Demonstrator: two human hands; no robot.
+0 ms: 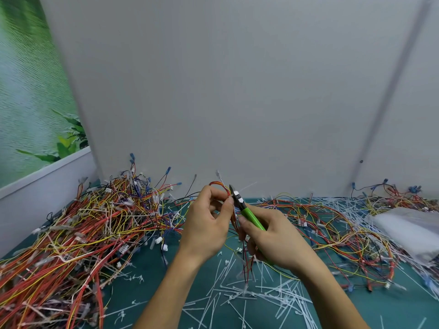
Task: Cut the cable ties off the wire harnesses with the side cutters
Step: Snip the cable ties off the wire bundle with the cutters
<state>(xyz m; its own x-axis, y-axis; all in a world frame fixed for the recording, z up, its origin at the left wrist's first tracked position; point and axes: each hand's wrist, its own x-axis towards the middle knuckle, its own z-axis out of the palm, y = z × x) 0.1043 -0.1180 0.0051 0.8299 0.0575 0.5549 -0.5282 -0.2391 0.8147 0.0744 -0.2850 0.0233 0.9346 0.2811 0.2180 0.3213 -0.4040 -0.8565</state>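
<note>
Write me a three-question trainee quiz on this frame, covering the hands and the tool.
1. True or false: the right hand grips the side cutters.
2. What colour are the cutter handles? A) red B) green C) blue
3. Fill in: the left hand pinches a raised wire ______.

Key: 1 true. 2 B. 3 harness: it is a wire harness.
</note>
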